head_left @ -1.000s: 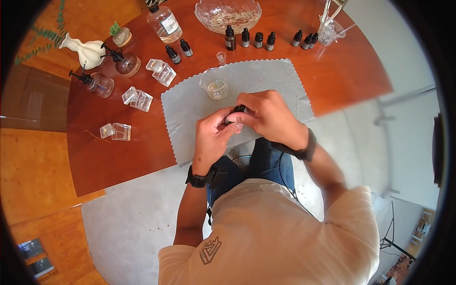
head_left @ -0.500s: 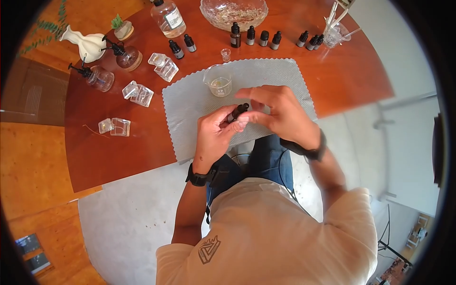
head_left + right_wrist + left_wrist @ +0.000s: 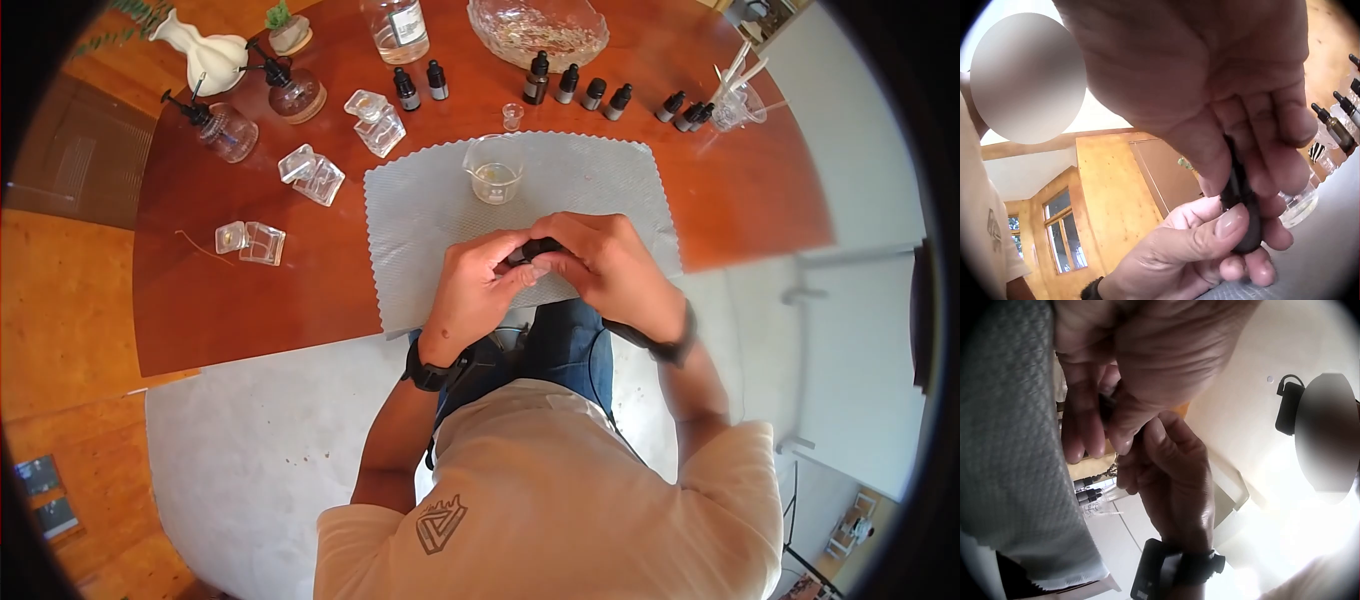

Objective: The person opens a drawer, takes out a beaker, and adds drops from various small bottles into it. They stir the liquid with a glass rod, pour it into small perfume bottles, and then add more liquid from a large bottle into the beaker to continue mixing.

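Observation:
Between both hands is a small dark dropper bottle [image 3: 1248,232] with a black cap, held above the near part of a grey cloth [image 3: 415,235]. My left hand [image 3: 475,288] grips the bottle's body, thumb along its side in the right wrist view. The thumb and fingers of my right hand [image 3: 628,268] pinch the black cap [image 3: 1232,165] at the upper end. In the head view the fingers cover much of the bottle. Just beyond the hands, a glass beaker [image 3: 496,182] with a little liquid stands on the cloth.
Past the cloth lie a small glass stopper [image 3: 512,117] and several dark dropper bottles [image 3: 567,84]. Square clear glass bottles [image 3: 322,182] and spray bottles [image 3: 231,135] stand to the left. A glass bowl [image 3: 540,45] is at the back, a cup of sticks [image 3: 740,108] at right.
The right hand had its fingers lifted off the bottle's cap half a second ago and now pinches the cap again. The left hand keeps hold of the bottle. The head view has shifted.

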The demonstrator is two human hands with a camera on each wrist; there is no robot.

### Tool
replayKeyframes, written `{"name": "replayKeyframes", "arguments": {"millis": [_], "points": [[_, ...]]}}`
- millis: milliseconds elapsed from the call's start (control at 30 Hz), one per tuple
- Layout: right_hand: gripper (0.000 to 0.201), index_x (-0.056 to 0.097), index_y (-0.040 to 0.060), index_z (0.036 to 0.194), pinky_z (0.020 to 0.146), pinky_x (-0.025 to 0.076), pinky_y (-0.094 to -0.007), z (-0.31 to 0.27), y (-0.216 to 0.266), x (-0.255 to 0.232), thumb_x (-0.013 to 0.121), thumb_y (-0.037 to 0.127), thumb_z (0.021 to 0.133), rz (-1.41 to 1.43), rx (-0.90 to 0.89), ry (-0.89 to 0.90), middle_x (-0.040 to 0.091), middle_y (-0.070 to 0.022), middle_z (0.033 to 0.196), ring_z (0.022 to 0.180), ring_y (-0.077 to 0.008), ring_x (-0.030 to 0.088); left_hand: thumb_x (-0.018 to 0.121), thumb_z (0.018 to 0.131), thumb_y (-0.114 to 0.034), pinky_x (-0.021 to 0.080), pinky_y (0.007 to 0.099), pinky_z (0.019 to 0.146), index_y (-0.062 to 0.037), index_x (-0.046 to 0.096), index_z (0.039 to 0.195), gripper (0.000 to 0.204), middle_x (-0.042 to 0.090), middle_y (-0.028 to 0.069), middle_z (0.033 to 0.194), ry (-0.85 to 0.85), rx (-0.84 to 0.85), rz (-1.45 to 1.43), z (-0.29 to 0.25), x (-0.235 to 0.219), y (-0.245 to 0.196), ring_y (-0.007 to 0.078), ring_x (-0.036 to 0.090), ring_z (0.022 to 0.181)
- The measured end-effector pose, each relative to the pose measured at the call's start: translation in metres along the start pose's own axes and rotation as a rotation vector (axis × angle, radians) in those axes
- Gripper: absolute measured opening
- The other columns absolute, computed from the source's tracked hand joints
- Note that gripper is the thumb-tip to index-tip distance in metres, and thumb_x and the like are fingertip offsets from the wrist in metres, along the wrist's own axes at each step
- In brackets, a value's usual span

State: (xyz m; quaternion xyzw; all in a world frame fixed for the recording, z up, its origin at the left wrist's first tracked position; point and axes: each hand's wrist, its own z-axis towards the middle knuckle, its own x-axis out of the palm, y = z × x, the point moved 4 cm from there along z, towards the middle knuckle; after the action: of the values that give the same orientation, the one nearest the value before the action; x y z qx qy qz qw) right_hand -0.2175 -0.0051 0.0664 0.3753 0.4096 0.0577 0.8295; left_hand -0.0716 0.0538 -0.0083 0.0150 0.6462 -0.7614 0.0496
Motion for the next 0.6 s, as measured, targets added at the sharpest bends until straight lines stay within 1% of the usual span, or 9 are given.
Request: {"name": "replayKeyframes", "arguments": {"millis": [100,167,267,367,467,500,600], "points": [[0.016,0.066,0.001,0.098,0.063,0.051,-0.0462,-0.002,0.001,0.003,0.074,0.003,0.084,0.001,0.128,0.025,0.068,-0.0203,0.078,0.074,-0.0444,0.065,0.076,0.088,0.002,0.058,0.0294,0.073,0.0052,0.069,0.119,0.032,0.073,0.0133,0.093,-0.016,-0.006,-0.016,0.0,0.0,-0.003,0.0144,0.069,0.079],[0.016,0.065,0.0006,0.098,0.063,0.051,-0.0451,-0.002,0.004,0.003,0.074,0.002,0.084,-0.025,0.172,0.034,0.068,-0.0208,0.079,0.075,-0.0439,0.066,0.076,0.088,0.002,0.057,0.0302,0.071,0.0052,0.069,0.119,0.032,0.073,0.0134,0.092,-0.028,0.003,-0.025,-0.001,0.0,0.0,0.0152,0.069,0.077],[0.015,0.065,-0.0002,0.096,0.062,0.051,-0.043,-0.001,0.007,0.005,0.074,0.002,0.085,0.001,0.216,0.013,0.069,-0.0212,0.079,0.074,-0.0435,0.066,0.071,0.089,0.006,0.058,0.0277,0.073,0.0056,0.07,0.122,0.033,0.075,0.0105,0.093,0.007,0.004,0.032,-0.001,-0.002,-0.009,0.0118,0.069,0.078],[0.013,0.065,-0.0009,0.095,0.06,0.051,-0.0409,-0.003,0.007,0.007,0.074,0.003,0.087,0.02,0.271,-0.017,0.069,-0.0215,0.077,0.071,-0.042,0.067,0.071,0.087,0.007,0.057,0.0281,0.07,0.0034,0.071,0.119,0.032,0.074,0.0125,0.09,-0.009,0.005,0.05,-0.004,-0.002,-0.007,0.0118,0.067,0.075],[0.013,0.065,-0.0014,0.095,0.058,0.051,-0.0389,-0.005,0.008,0.013,0.075,0.004,0.089,-0.022,0.326,-0.046,0.068,-0.021,0.074,0.066,-0.0395,0.068,0.074,0.084,0.007,0.056,0.0285,0.069,0.0016,0.071,0.117,0.033,0.073,0.0141,0.09,-0.054,0.064,0.13,-0.007,-0.002,-0.007,0.0156,0.068,0.073],[0.013,0.065,-0.0015,0.094,0.058,0.05,-0.0383,-0.006,0.009,0.014,0.075,0.005,0.089,-0.044,0.344,-0.057,0.068,-0.0207,0.073,0.065,-0.0385,0.067,0.076,0.082,0.006,0.056,0.0299,0.068,0.0005,0.071,0.115,0.035,0.074,0.0145,0.092,-0.072,0.107,0.176,-0.008,-0.003,-0.011,0.0206,0.07,0.074],[0.014,0.065,-0.0011,0.095,0.057,0.05,-0.0359,-0.007,0.012,0.016,0.076,0.007,0.09,-0.063,0.398,-0.064,0.067,-0.018,0.068,0.059,-0.0334,0.065,0.078,0.081,0.005,0.057,0.0315,0.069,0.0009,0.071,0.116,0.036,0.074,0.0153,0.096,-0.094,0.195,0.234,-0.009,-0.004,-0.007,0.024,0.071,0.077]]}}
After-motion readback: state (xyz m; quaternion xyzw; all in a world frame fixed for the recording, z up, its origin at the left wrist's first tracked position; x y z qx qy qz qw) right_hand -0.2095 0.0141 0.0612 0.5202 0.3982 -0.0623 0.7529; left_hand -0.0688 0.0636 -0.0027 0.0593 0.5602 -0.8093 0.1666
